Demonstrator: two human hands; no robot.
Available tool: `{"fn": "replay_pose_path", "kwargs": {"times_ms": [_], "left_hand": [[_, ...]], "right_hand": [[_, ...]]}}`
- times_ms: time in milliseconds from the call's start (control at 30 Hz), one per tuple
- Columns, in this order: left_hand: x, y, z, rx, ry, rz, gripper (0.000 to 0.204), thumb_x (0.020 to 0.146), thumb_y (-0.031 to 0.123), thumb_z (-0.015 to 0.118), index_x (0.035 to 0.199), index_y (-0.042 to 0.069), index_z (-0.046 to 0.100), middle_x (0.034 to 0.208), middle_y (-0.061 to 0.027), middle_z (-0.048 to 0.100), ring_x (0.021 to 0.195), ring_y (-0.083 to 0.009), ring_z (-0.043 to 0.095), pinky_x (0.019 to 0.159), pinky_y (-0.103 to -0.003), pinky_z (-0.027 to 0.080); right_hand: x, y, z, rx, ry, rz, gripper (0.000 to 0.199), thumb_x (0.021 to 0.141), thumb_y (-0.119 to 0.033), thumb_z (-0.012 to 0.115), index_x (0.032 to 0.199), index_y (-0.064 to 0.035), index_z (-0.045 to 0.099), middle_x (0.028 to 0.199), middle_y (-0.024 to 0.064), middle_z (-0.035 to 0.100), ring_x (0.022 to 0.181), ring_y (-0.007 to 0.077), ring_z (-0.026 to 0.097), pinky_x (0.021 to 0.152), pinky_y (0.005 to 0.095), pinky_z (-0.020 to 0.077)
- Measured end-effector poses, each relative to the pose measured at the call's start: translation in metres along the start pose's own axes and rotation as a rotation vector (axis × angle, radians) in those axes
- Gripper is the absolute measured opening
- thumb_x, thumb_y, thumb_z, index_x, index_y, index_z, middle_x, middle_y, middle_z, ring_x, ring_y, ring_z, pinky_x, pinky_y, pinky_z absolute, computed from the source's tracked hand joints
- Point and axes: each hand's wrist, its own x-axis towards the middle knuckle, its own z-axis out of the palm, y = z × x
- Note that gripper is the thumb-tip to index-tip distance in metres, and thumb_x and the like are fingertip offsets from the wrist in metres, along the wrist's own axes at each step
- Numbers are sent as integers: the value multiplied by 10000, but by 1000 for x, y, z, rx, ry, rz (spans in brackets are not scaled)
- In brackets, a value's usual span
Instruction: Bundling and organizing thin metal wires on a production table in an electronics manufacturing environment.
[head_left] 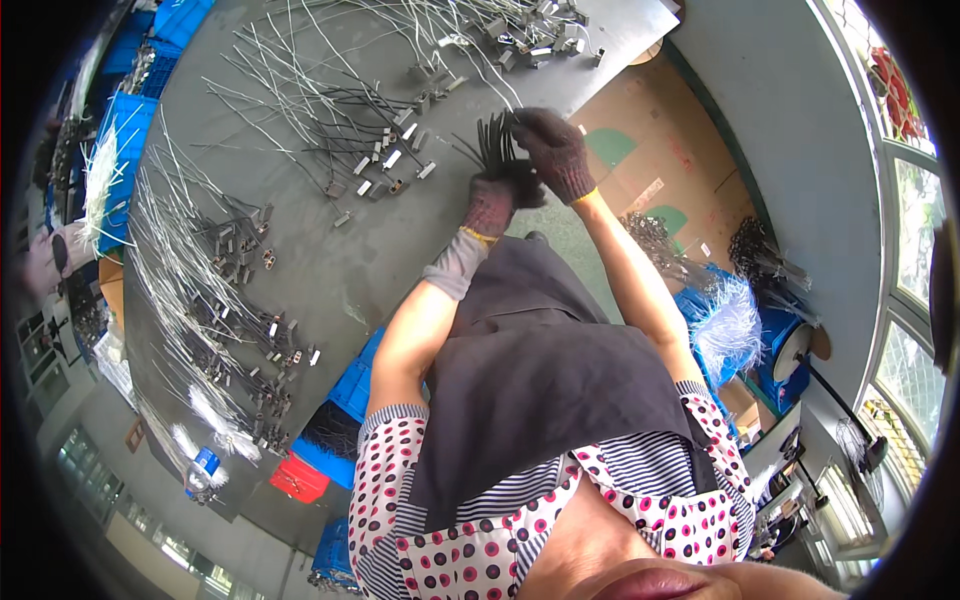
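Note:
My left hand (491, 203), in a dark red knit glove with a grey cuff, is closed around a bunch of thin black tubes (490, 142); their ends fan out above the fingers. Right beside it, my right hand (556, 152), in a matching glove, is closed with its fingertips near the tubes. A thin white wire (497, 80) runs from the pile at the top of the table to these fingertips and appears pinched there. The exact grip is hidden by the dark glove. Left of both hands lie wires with small metal connectors (385, 160).
The grey metal table (330, 265) carries more wire bundles (190, 270) along its left side. A water bottle (203, 470) stands at its lower left corner. Blue bins (345, 400) and a red bin (298, 478) sit by the near edge. Cardboard (670, 130) lies right of the table.

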Motion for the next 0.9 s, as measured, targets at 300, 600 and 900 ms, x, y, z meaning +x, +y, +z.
{"fn": "replay_pose_path", "kwargs": {"times_ms": [300,600,900], "left_hand": [[91,-17,-17,-805,152,-172,209,993,193,645,1134,40,630,1082,-153,688,1012,-319,683,975,-576,561],[98,-16,-20,-673,181,-175,188,966,198,686,1091,72,623,1028,-133,693,998,-312,684,956,-561,574],[92,-3,-19,-644,206,-123,214,961,199,695,1074,29,629,1032,-116,676,991,-286,675,958,-520,578]], "right_hand": [[-119,41,-67,-68,-182,535,277,948,-247,661,986,21,720,772,87,719,687,129,652,658,299,531],[-281,97,-116,-40,1,932,386,901,-226,721,1194,21,674,837,113,711,732,162,659,695,318,546],[-44,80,-41,227,-213,569,363,894,-300,692,1106,-5,703,809,90,688,681,147,602,649,324,514]]}}
